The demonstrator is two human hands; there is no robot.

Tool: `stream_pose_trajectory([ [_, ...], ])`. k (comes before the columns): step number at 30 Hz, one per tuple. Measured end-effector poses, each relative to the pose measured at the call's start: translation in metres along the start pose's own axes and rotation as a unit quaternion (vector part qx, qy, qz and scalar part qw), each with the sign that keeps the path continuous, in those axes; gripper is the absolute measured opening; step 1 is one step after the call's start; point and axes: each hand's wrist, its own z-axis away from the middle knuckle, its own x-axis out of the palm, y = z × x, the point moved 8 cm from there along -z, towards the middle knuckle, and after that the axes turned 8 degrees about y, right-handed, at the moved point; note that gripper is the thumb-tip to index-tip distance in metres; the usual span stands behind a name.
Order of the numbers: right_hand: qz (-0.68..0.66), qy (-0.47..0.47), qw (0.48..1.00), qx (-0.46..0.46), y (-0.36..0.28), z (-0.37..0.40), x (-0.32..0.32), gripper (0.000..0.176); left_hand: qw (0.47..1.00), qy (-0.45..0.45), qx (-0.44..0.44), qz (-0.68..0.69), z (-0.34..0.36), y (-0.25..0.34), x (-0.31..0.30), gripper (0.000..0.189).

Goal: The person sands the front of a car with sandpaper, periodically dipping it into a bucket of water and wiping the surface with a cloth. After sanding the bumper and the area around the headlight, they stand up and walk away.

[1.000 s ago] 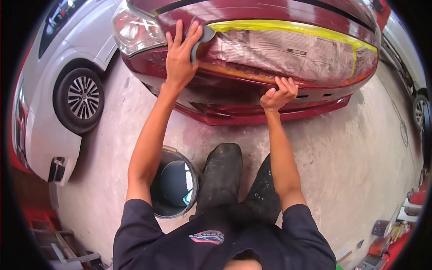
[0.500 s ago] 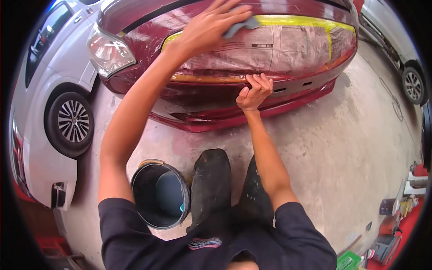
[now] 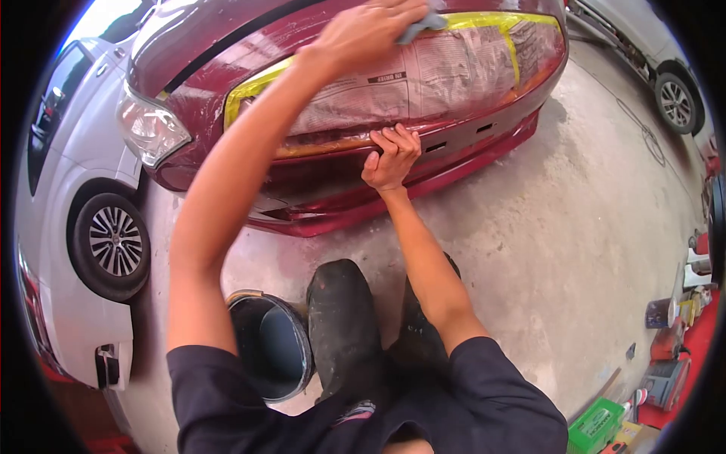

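Observation:
My left hand (image 3: 368, 34) presses a folded grey piece of sandpaper (image 3: 422, 29) against the maroon car (image 3: 283, 29), just above the yellow masking tape (image 3: 491, 20). Its fingers lie together over the sheet, partly blurred. Lower down, my right hand (image 3: 393, 157) curls its fingers over the upper lip of the bumper (image 3: 454, 142), the thumb on the left. Between the two hands, newspaper under clear plastic (image 3: 446, 79) covers the car's front opening.
A black bucket (image 3: 306, 356) of cloudy water stands left of my knees. At left is a white car (image 3: 57, 280), with another vehicle's wheel (image 3: 675, 103) at upper right. A cable (image 3: 643, 136) lies on the floor. Cans and a green box (image 3: 597, 425) sit at lower right.
My left hand has slid the sandpaper to the right along the car above the tape. My right hand keeps its hold on the bumper. The whole view has shifted and tilted slightly.

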Motion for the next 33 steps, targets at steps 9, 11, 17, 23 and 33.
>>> stream_pose_trajectory([
  [9,-0.003,0.011,1.000,0.026,0.004,-0.003,0.002,0.032,0.998,-0.030,-0.056,-0.017,0.010,0.007,-0.017,0.061],
  [11,-0.007,0.007,1.000,0.026,0.001,-0.002,-0.001,0.032,0.998,-0.031,-0.048,-0.022,-0.006,0.006,-0.004,0.063],
  [17,-0.005,0.011,0.999,0.043,0.000,0.001,-0.001,0.032,0.999,0.005,-0.029,-0.036,0.071,-0.018,-0.050,0.071],
  [23,0.003,0.001,0.999,0.036,-0.002,0.001,-0.002,0.032,0.995,-0.063,-0.076,-0.032,-0.030,0.009,0.011,0.062],
  [33,-0.007,-0.001,0.999,0.033,0.004,0.001,0.000,0.034,0.997,-0.025,-0.052,-0.047,-0.032,-0.001,0.023,0.059],
])
